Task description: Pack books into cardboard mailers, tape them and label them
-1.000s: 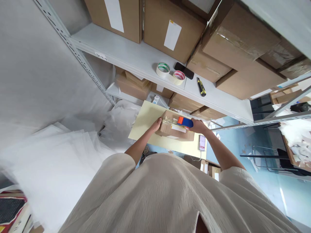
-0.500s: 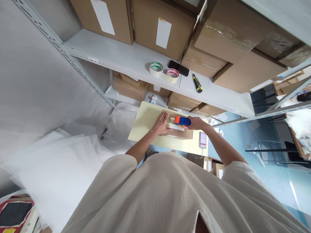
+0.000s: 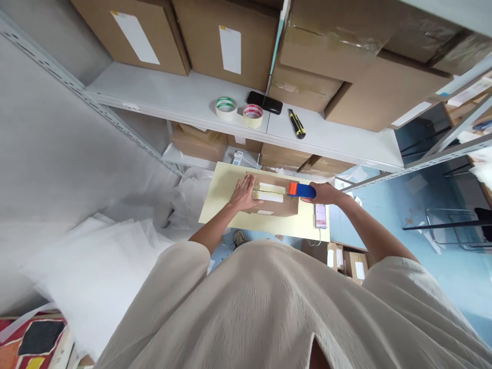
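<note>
A brown cardboard box [image 3: 284, 205] lies on a pale yellow board [image 3: 213, 192], with white labels [image 3: 271, 196] on its top around the middle seam. My left hand [image 3: 244, 195] rests flat on the box's left end, fingers spread. In my right hand [image 3: 325, 193] is a blue and orange tape dispenser [image 3: 303, 190], its orange head over the box's right end. The fingers of that hand are wrapped round the dispenser's far side. A lit phone [image 3: 320, 216] with a cable lies on the board, just below the dispenser.
On the grey shelf [image 3: 172, 105] ahead stand two tape rolls [image 3: 226, 108], a dark phone [image 3: 264, 102] and a yellow-black box cutter [image 3: 296, 124]. Large cartons [image 3: 226, 46] fill the shelf behind them. White foam sheets [image 3: 88, 277] are heaped at left. More boxes [image 3: 351, 264] sit below the board.
My right hand has drawn the tape dispenser rightward along the box, uncovering the labels on its top. My left hand stays on the box's left end. The camera view has shifted.
</note>
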Demonstrator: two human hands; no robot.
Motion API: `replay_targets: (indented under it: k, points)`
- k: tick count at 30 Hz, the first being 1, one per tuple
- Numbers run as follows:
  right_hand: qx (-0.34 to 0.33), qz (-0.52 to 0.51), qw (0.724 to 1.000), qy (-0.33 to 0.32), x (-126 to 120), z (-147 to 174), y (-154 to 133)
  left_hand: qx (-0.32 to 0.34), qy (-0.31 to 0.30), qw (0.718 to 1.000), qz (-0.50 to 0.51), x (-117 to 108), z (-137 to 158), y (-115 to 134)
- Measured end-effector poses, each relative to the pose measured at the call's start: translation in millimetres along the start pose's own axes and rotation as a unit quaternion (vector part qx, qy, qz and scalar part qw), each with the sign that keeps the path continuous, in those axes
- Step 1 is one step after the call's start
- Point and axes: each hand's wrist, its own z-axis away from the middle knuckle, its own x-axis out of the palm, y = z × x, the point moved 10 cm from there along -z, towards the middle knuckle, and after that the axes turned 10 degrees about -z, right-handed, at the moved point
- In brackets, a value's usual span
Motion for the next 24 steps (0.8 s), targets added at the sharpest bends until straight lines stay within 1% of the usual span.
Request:
replay_targets:
  k: [5,10,12,15,19,24]
  points:
    - [0.002,-0.006,1.0,0.012,11.0,20.4,75.7,-0.002,-0.004,1.0,-0.022,-1.9,0.6,-2.0]
    - [0.041,0.0,0.999,0.022,20.3,38.0,167.2,-0.006,-0.011,0.999,-0.048,-4.1,1.0,-3.7]
    - [0.049,0.0,0.998,0.029,26.5,39.8,191.5,-0.008,-0.012,0.998,-0.055,-5.2,0.5,-4.4]
    - [0.036,0.003,0.999,0.031,41.6,31.1,203.8,-0.009,-0.023,0.998,-0.065,-5.4,-0.2,-5.5]
    - [0.016,0.006,0.999,0.03,60.8,9.8,201.3,-0.014,-0.051,0.995,-0.085,-4.3,-0.2,-7.5]
    - [0.006,0.008,1.0,0.013,80.2,-12.1,193.6,-0.025,-0.093,0.989,-0.111,-2.3,-2.1,-12.0]
